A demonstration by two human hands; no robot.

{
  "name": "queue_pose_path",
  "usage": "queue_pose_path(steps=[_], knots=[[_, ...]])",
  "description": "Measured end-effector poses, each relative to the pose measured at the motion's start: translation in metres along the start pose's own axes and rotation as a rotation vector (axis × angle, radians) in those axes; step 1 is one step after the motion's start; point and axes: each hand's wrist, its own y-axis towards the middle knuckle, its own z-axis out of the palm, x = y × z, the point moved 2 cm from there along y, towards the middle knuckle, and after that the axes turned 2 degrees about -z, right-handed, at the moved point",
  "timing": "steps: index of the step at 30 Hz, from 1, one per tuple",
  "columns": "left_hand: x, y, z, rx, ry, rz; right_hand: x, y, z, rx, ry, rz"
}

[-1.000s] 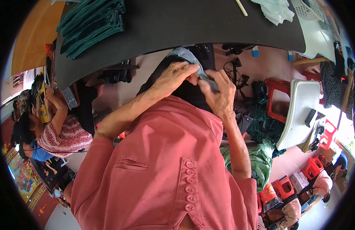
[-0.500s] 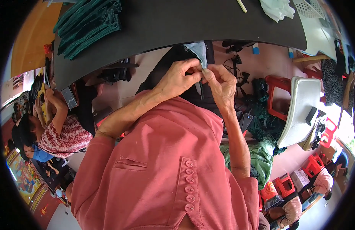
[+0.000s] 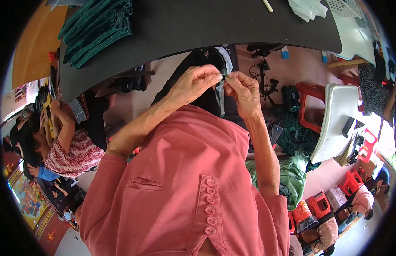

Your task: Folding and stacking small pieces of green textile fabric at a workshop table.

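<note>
In front of my chest, over my lap, both hands pinch a narrow piece of fabric [image 3: 224, 54], pale grey with a dark edge. My left hand [image 3: 193, 84] grips it between thumb and fingertips. Just to the right, my right hand [image 3: 246, 90] pinches the same fabric, its fingertips almost meeting the left ones. One end of the piece rises toward the table edge, while the other hangs below the fingers. Fingers hide its middle, and what kind of article it is cannot be made out.
A dark table [image 3: 198, 25] lies ahead, bearing folded dark green velvety cloths [image 3: 97, 32] and crumpled white plastic [image 3: 308, 9]. Rightward are a red stool [image 3: 307, 106], a pale chair [image 3: 334, 115] and a green bag [image 3: 287, 175]. Another person [image 3: 72, 153] works at left.
The fabric has turned between my fingers, so more of its pale strip shows above and below them. My hands stay close together, with only slight shifts.
</note>
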Motion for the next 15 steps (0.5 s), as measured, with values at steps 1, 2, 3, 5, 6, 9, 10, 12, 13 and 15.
queue_pose_path(steps=[1,2,3,5,6,9,10,12,13,15], knots=[[-0.006,-0.001,0.0,0.005,0.098,-0.029,0.001,0.0,0.001,-0.001,0.0,0.001],[-0.009,0.002,0.0,0.004,0.235,0.002,0.005,-0.001,0.003,-0.037,-0.094,-0.035],[-0.007,0.003,-0.001,0.001,0.235,0.0,0.011,-0.002,0.006,-0.07,-0.189,-0.069],[-0.005,0.005,-0.001,-0.052,0.501,0.163,0.019,-0.003,0.012,-0.073,-0.329,-0.109],[-0.005,0.006,-0.001,-0.028,0.557,0.155,0.021,-0.003,0.013,-0.082,-0.469,-0.153],[-0.006,0.006,-0.004,-0.036,0.251,0.094,0.021,0.0,0.011,-0.097,-0.433,-0.133],[-0.005,0.005,-0.003,-0.035,0.251,0.094,0.019,0.001,0.009,-0.099,-0.432,-0.133],[0.004,0.003,-0.002,-0.067,-0.017,-0.018,0.004,0.004,0.002,0.007,0.026,0.092],[0.009,0.002,-0.002,-0.084,-0.151,-0.073,0.0,0.005,0.0,0.008,0.026,0.091],[0.012,0.001,-0.004,-0.069,-0.024,-0.076,-0.006,0.005,0.002,0.017,0.211,0.172]])
